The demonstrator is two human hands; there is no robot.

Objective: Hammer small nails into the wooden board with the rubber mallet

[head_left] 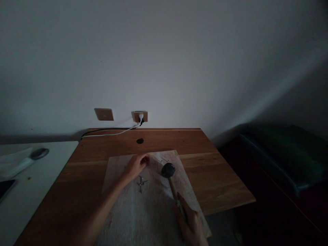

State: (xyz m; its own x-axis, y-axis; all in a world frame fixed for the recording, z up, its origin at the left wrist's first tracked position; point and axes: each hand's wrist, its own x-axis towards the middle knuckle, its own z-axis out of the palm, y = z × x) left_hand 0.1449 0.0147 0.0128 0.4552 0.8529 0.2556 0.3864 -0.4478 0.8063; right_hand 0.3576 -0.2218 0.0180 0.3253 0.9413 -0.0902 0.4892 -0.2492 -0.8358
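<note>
My right hand point(189, 220) is wrapped round the handle of a mallet point(168, 170) with a dark, rounded head. The mallet's head is over the upper right part of a pale, worn board point(120, 212). Near the board's far edge is my left hand point(137, 165), its thumb and fingers curled together; whatever they may pinch is too dark and small to make out. Several small metal pieces, like screws or nails point(141, 183), lie crossed in a little pile just below it. Thin slivers point(162, 160) show on the board just beyond the mallet's head.
The board rests on a wooden table point(225, 181) against a wall. A socket with plugs point(140, 117) feeds cables point(112, 133) along the back edge. To the left stands a white surface point(51, 181) with a dark roundish item point(39, 153). Dark green cushioning point(287, 153) is at right.
</note>
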